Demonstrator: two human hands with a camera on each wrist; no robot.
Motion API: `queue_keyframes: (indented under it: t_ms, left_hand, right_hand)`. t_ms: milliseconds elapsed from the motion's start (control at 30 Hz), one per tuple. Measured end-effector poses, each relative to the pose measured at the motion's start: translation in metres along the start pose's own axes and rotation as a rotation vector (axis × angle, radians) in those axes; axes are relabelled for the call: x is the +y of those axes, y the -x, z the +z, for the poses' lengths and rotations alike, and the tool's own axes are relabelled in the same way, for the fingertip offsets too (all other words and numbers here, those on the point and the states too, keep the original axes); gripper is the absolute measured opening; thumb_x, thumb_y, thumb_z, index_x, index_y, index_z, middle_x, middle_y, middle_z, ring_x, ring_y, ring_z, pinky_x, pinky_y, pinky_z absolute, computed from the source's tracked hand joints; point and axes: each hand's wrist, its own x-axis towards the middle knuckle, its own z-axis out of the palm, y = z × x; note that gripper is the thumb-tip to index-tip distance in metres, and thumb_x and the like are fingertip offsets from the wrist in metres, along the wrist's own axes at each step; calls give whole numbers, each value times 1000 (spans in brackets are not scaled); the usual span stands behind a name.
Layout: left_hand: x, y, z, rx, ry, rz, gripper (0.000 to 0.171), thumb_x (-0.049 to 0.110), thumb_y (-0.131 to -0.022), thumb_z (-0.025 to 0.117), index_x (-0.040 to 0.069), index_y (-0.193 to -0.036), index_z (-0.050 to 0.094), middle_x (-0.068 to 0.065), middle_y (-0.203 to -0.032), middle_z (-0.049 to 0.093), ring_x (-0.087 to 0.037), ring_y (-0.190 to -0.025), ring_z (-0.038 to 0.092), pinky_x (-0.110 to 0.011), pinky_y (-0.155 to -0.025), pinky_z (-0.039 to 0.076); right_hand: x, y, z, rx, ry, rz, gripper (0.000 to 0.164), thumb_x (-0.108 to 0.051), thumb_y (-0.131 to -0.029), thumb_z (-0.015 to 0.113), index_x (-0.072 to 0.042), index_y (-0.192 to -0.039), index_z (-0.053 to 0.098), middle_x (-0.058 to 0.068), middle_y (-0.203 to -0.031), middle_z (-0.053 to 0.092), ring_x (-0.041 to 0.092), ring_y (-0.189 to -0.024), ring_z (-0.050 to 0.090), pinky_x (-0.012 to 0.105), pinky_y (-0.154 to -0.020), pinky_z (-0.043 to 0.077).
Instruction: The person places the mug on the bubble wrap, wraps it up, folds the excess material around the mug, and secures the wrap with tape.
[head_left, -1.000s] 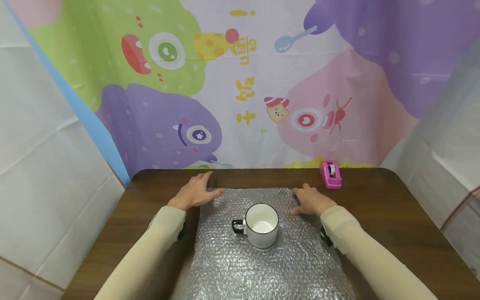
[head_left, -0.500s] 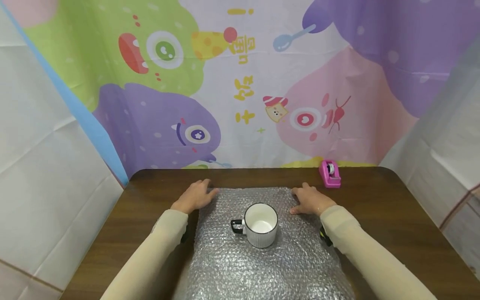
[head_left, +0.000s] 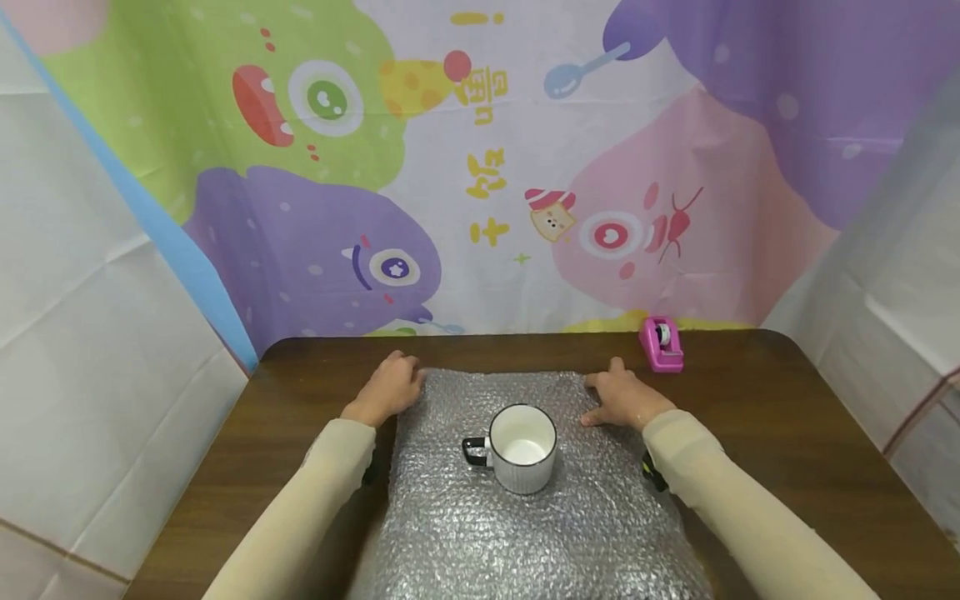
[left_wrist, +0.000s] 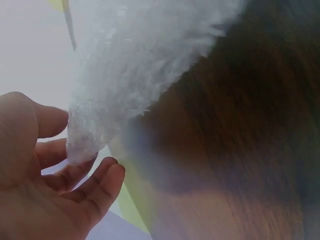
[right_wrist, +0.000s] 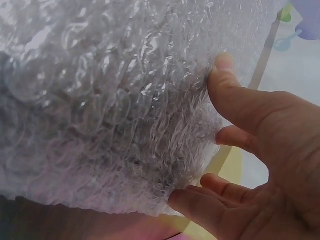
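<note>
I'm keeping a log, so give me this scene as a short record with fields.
Mug: white, upright on the bubble wrap, black handle pointing left
Bubble wrap: spread over the brown table
Left hand: pinches the bubble wrap's far left corner
Right hand: holds the far right corner
Tape dispenser: pink, right of the bubble wrap

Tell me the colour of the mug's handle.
The mug's handle is black; it shows best in the head view.
</note>
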Motion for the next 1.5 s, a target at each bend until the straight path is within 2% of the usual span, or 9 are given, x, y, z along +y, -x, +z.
queue_keyframes:
  t_ms: [300, 500, 700, 800, 900, 1033, 1267, 1367, 1500]
  left_hand:
    - [1, 0, -7, 48, 112, 8, 20, 16, -103, 58, -2, -109, 61, -18, -102, 64, -28, -88, 63, -47, -78, 55]
    - [-1, 1, -9, 61, 287, -50, 23, 16, -100, 65, -1, -115, 63, -19, -104, 71, -24, -84, 69, -40, -72, 58]
    - [-4, 7, -18, 40, 550, -163, 46, 18, -95, 75, -5, -133, 61, -22, -105, 72, -23, -78, 74, -35, -68, 62]
    - [-5, 10, -25, 15, 681, -251, 47, 20, -92, 78, -6, -129, 64, -21, -107, 74, -25, -84, 77, -36, -73, 64]
    - [-3, 13, -30, 8, 777, -322, 38, 19, -91, 79, -7, -118, 69, -20, -106, 76, -24, -86, 78, -37, -74, 64]
    - [2, 14, -32, 37, 765, -313, 26, 17, -91, 79, -5, -105, 74, -17, -102, 78, -21, -82, 78, -34, -70, 64]
    - [9, 17, -38, 156, 483, -114, 21, 20, -92, 79, 4, -106, 80, -14, -102, 79, -24, -88, 77, -31, -67, 62]
    - [15, 19, -41, 190, 431, -52, 18, 19, -93, 77, 6, -106, 81, -13, -103, 79, -25, -90, 77, -33, -68, 61]
    - [25, 22, -46, 218, 410, -10, 14, 16, -93, 76, 7, -104, 81, -12, -102, 79, -25, -88, 78, -36, -68, 62]
  right_hand:
    - [-1, 3, -1, 12, 25, -10, 72, -37, -82, 85, 0, -138, 61, 38, -129, 45, 53, -116, 58, 62, -97, 52]
    - [-1, 4, -1, 5, 21, 2, 72, -37, -83, 85, 0, -139, 60, 40, -132, 44, 54, -119, 57, 63, -99, 51]
    - [-2, 4, 0, 0, 22, 2, 72, -37, -84, 84, 1, -140, 59, 39, -132, 45, 53, -120, 56, 63, -100, 51]
    - [-2, 3, 0, -2, 18, 1, 72, -37, -84, 84, 1, -141, 59, 38, -132, 45, 52, -120, 56, 63, -99, 51]
    - [-2, 2, 0, -5, 17, 0, 73, -37, -85, 83, 0, -142, 58, 38, -133, 45, 52, -120, 56, 62, -100, 51]
    - [-1, 2, 0, -6, 21, -1, 72, -36, -86, 83, 0, -143, 57, 39, -134, 45, 52, -120, 56, 62, -101, 50]
    - [-2, 4, 0, -4, 31, -1, 71, -36, -86, 83, 0, -142, 58, 38, -134, 46, 51, -120, 57, 62, -101, 51]
    - [-2, 4, 0, -12, 32, 2, 72, -37, -85, 83, 1, -142, 58, 37, -132, 47, 51, -121, 56, 63, -101, 50]
    - [-2, 4, -1, -17, 32, -2, 71, -37, -85, 83, 1, -141, 60, 37, -132, 49, 52, -122, 56, 63, -103, 49]
